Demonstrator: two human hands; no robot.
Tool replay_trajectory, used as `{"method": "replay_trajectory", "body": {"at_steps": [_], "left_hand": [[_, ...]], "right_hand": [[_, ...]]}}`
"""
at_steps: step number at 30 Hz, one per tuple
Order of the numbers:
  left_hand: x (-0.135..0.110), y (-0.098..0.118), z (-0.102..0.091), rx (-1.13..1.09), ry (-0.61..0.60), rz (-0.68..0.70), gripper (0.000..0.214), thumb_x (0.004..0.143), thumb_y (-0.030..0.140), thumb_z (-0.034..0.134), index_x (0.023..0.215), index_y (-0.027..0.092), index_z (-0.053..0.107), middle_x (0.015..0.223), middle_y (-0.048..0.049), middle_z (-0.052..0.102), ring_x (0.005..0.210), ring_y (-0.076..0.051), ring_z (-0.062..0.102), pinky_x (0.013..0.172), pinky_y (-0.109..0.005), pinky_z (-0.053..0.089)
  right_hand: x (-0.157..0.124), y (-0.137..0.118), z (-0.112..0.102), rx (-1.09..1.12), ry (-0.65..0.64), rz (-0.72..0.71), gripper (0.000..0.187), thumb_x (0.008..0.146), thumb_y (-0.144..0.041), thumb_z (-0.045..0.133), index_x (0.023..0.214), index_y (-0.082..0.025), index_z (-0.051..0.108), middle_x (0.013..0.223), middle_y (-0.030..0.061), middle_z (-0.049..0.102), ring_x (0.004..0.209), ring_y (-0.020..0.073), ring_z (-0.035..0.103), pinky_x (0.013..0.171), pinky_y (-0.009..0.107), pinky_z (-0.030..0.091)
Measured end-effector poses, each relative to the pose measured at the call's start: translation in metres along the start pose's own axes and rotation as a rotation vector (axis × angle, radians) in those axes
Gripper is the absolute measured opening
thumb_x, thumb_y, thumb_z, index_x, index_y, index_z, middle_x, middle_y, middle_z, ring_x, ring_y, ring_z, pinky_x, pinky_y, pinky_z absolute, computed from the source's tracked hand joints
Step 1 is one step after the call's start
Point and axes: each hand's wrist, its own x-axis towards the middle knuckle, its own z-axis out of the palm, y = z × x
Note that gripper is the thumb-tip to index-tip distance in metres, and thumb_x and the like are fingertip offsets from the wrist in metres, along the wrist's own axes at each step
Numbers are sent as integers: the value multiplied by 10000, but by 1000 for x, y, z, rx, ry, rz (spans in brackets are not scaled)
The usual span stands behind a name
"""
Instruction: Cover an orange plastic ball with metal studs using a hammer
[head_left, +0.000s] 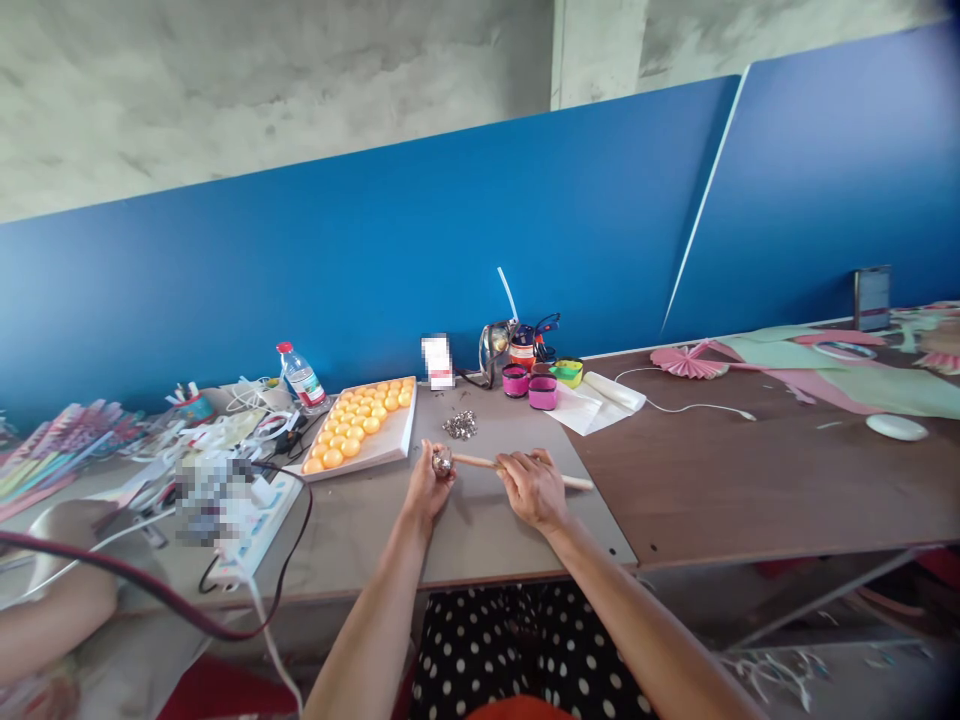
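Observation:
My left hand (430, 485) is closed around a small shiny silvery ball (442, 461) just above the grey table board. A pale wooden stick (474, 461) runs from this ball to the right; whether it is fixed to the ball I cannot tell. My right hand (534, 486) grips the stick along its length, and the stick's far end sticks out past the hand. Behind my hands lies a loose heap of small silvery metal pieces (460, 425). Left of the heap is a white tray (367, 462) filled with rows of glossy orange balls (351, 447).
A water bottle (301, 377), a power strip (255, 530) and tangled cables crowd the left. Pink and green-yellow rings (543, 391) stand at the back beside white sheets (600, 402). Pink paper fans (688, 361) lie right. Another person's arm (60, 620) rests far left.

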Motion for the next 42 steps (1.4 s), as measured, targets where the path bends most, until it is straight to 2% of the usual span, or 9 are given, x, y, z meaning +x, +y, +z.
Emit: {"method": "replay_trajectory", "body": {"at_steps": [3,15,20,24,27,30,34,39,42], "left_hand": [[1,0,0,2,1,-2,390,716,526,611,702,150,506,611,8,549,439,-69,461,434,-200,354],[2,0,0,-61,26,-6,356,730,498,614,710,153,527,623,7,554,483,-75,483,473,-206,373],[3,2,-2,-154,-1,-51,178,747,313,647,759,157,562,689,-8,589,605,-104,542,554,-231,410],[3,2,-5,-166,-24,-86,124,735,212,641,836,154,601,658,6,571,598,-93,532,595,-231,426],[3,3,-6,-158,-49,-76,182,733,205,643,901,145,611,720,-28,603,674,-120,569,647,-247,450],[3,5,-5,-172,-63,-53,164,751,215,627,889,127,614,795,-72,627,745,-147,594,659,-252,463],[5,5,-5,-209,-13,-46,207,827,321,538,838,126,607,737,-70,618,628,-134,577,534,-236,440],[4,1,-4,-109,-29,-69,314,861,393,472,798,109,589,659,-50,595,508,-108,541,481,-221,420],[1,-1,-1,-68,-16,-77,337,848,433,479,782,116,573,608,-35,574,479,-107,527,445,-209,396]], "right_hand": [[0,0,0,-3,-24,8,207,890,-234,414,978,-200,598,768,27,644,669,129,561,818,295,279],[0,-1,-1,15,20,12,222,893,-237,402,998,-191,592,786,43,650,681,137,567,824,302,280],[-1,0,-1,43,12,25,227,903,-240,392,1014,-194,585,813,43,656,697,136,571,839,302,274],[0,-1,-1,44,34,25,233,908,-237,379,1005,-187,585,818,49,657,697,134,570,830,299,275],[0,-1,1,23,8,37,212,900,-235,396,974,-192,590,783,38,651,679,133,563,826,300,271],[0,-1,2,12,-39,14,186,884,-232,418,914,-200,598,746,28,642,660,135,551,828,303,268],[-1,0,1,30,14,28,218,899,-231,397,1009,-186,579,806,44,652,695,134,562,827,298,270],[0,0,2,8,-15,12,200,893,-234,406,928,-192,599,753,29,641,665,128,552,825,299,267],[0,-1,1,6,19,8,216,900,-237,399,988,-183,589,788,38,646,690,127,561,818,293,270]]}}
